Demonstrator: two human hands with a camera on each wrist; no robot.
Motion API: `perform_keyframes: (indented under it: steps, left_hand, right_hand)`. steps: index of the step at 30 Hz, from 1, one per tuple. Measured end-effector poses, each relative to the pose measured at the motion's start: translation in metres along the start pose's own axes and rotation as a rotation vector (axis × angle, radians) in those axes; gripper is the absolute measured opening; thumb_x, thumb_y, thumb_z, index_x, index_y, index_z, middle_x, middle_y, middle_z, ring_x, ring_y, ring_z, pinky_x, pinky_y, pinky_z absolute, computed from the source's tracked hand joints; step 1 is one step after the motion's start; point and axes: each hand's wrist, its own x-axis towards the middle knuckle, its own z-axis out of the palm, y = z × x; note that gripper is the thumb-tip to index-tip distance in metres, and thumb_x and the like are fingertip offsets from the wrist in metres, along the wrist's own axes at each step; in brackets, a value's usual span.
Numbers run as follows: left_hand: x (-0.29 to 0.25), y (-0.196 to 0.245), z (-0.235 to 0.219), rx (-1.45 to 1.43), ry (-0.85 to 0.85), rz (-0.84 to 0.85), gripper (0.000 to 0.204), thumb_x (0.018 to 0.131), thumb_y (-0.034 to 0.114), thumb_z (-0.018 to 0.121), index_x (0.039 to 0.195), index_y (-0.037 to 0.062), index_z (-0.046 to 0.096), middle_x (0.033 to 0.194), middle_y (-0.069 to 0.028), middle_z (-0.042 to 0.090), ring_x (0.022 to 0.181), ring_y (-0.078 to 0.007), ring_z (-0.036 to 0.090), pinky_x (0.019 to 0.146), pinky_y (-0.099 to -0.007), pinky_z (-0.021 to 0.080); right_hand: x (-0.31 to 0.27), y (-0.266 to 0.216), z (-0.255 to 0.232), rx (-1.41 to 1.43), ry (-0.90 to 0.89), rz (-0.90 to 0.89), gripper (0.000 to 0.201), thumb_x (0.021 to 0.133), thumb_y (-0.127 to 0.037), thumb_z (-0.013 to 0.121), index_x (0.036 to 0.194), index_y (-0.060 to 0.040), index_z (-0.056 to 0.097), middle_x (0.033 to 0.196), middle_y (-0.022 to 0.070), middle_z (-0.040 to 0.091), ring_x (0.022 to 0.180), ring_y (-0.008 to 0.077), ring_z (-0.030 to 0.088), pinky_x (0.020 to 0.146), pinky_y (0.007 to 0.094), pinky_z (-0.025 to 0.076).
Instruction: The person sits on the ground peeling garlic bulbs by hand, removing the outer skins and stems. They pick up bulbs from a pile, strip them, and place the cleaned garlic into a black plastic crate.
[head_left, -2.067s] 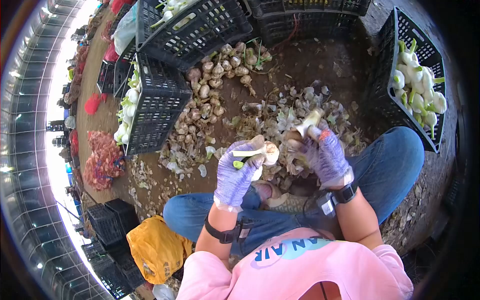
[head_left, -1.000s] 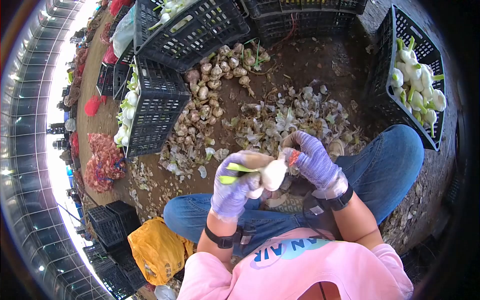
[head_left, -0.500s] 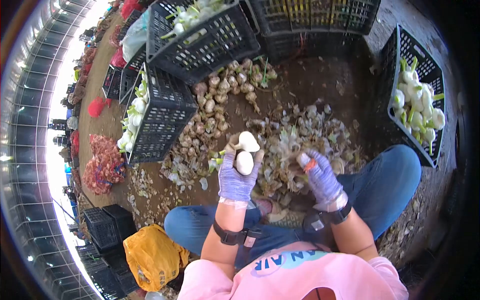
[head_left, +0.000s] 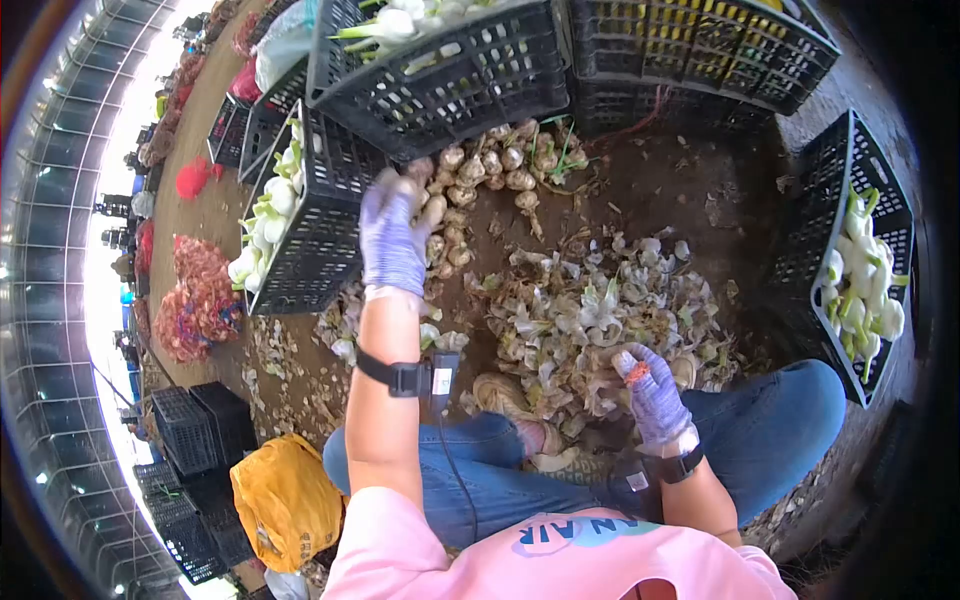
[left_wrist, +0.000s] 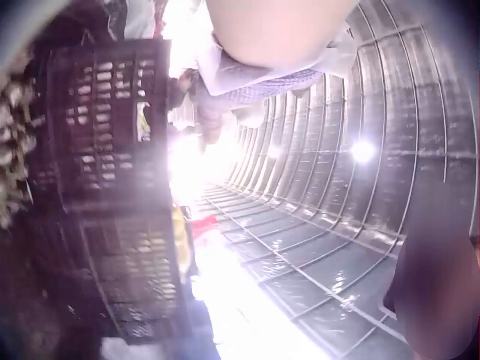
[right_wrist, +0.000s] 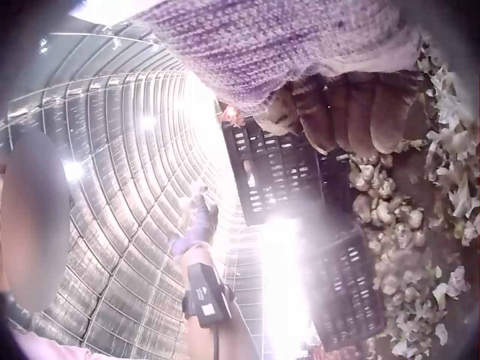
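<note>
In the head view the left hand (head_left: 393,240), in a purple glove with brown fingers, is raised beside the black crate (head_left: 335,215) of peeled garlic, at the edge of the unpeeled garlic heap (head_left: 470,170). Pale bulbs (right_wrist: 196,192) show at its fingers in the right wrist view, and a pale round shape (left_wrist: 253,115) in the left wrist view; their outline is blurred. Over the loose skins (head_left: 590,320) hangs the right hand (head_left: 655,400), fingers loosely bent, nothing visible in them. Orange wrapping (head_left: 637,373) circles one of its digits.
Another crate (head_left: 450,90) of peeled garlic stands at the top, with stacked crates (head_left: 700,55) beside it. A garlic crate (head_left: 850,270) is at the right. Red net sacks (head_left: 198,300) and a yellow bag (head_left: 285,500) lie left. The person's bent legs (head_left: 760,430) frame the skins.
The left hand has moved up and left from above the lap to the crate, after gripping two white bulbs. The right hand has parted from the bulbs and sits lower. The head view has shifted.
</note>
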Motion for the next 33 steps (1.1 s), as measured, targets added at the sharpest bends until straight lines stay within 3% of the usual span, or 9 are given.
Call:
perform_keyframes:
  steps: [3,7,14,15,17,19,22,25,33]
  left_hand:
    - [0.039,-0.102,-0.072,0.421,0.025,-0.157,0.041,0.08,0.008,0.064,0.119,0.0081,0.05,0.108,-0.0058,0.057,0.088,-0.0153,0.055,0.075,-0.0271,0.047]
    - [0.084,-0.221,-0.139,0.884,-0.122,-0.21,0.059,0.075,0.016,0.068,0.13,0.0112,0.045,0.127,-0.018,0.049,0.112,-0.029,0.05,0.096,-0.033,0.038]
    - [0.066,-0.236,-0.095,1.516,0.046,-0.043,0.046,0.077,0.019,0.065,0.12,0.0136,0.05,0.119,-0.0206,0.05,0.11,-0.0342,0.05,0.096,-0.0381,0.041]
    - [0.054,-0.225,-0.084,1.514,0.048,-0.039,0.046,0.077,0.019,0.065,0.12,0.0136,0.05,0.119,-0.0206,0.05,0.11,-0.0342,0.05,0.096,-0.0381,0.041]
    - [0.023,-0.194,-0.06,0.142,0.047,-0.717,0.047,0.077,0.014,0.067,0.119,0.0084,0.047,0.121,-0.0171,0.049,0.109,-0.0289,0.052,0.092,-0.0358,0.046]
    - [-0.01,-0.164,-0.041,-0.065,-0.166,-0.76,0.049,0.075,0.012,0.07,0.116,0.0067,0.045,0.113,-0.0119,0.053,0.106,-0.0237,0.054,0.09,-0.0328,0.047]
    - [-0.069,-0.112,-0.015,0.119,-0.66,-0.524,0.053,0.072,0.01,0.072,0.117,0.0043,0.045,0.108,-0.0074,0.055,0.102,-0.0199,0.055,0.09,-0.0309,0.046]
    - [-0.112,-0.078,-0.001,0.469,-0.828,-0.274,0.053,0.071,0.015,0.074,0.116,0.0037,0.048,0.102,-0.0036,0.057,0.096,-0.0137,0.054,0.086,-0.0279,0.044]
    - [-0.19,-0.019,0.013,0.783,-0.92,0.015,0.08,0.068,0.025,0.077,0.132,0.0,0.036,0.115,-0.0145,0.055,0.107,-0.0209,0.053,0.093,-0.0324,0.041]
  right_hand:
    - [0.008,0.003,0.002,-0.048,0.111,0.043,0.033,0.083,-0.021,0.066,0.107,0.0002,0.057,0.093,0.003,0.06,0.081,0.0073,0.054,0.066,0.0194,0.044]
    - [0.025,-0.004,0.015,-0.013,-0.026,0.021,0.025,0.08,-0.009,0.066,0.101,-0.0014,0.057,0.087,0.0006,0.059,0.074,0.0066,0.053,0.062,0.02,0.044]
    - [0.04,0.006,0.019,-0.081,-0.033,0.12,0.022,0.083,-0.007,0.061,0.105,-0.0023,0.056,0.092,0.0011,0.058,0.079,0.0077,0.052,0.069,0.02,0.043]
    - [0.042,0.01,0.019,-0.088,-0.023,0.06,0.024,0.083,-0.011,0.061,0.105,-0.0034,0.057,0.09,0.0,0.058,0.078,0.0071,0.053,0.068,0.02,0.043]
    - [0.039,0.012,0.02,-0.089,-0.014,-0.004,0.025,0.084,-0.015,0.061,0.106,-0.0045,0.057,0.087,-0.001,0.058,0.076,0.0065,0.053,0.066,0.02,0.043]
    - [0.032,0.008,0.021,-0.078,-0.023,-0.038,0.025,0.087,-0.012,0.056,0.11,-0.0009,0.056,0.1,0.0037,0.058,0.089,0.0097,0.052,0.079,0.0229,0.042]
    - [0.021,0.004,0.022,-0.069,-0.006,-0.127,0.03,0.087,-0.015,0.055,0.114,-0.0003,0.055,0.103,0.0043,0.058,0.091,0.0108,0.052,0.081,0.0241,0.042]
    - [0.008,-0.005,0.024,0.001,-0.003,-0.199,0.036,0.087,-0.018,0.057,0.118,0.0004,0.053,0.107,0.0055,0.058,0.096,0.0129,0.053,0.086,0.0265,0.043]
    - [-0.023,-0.018,0.018,0.088,-0.213,-0.226,0.044,0.081,-0.024,0.067,0.114,0.0017,0.054,0.105,0.0081,0.06,0.094,0.0129,0.056,0.083,0.0269,0.046]
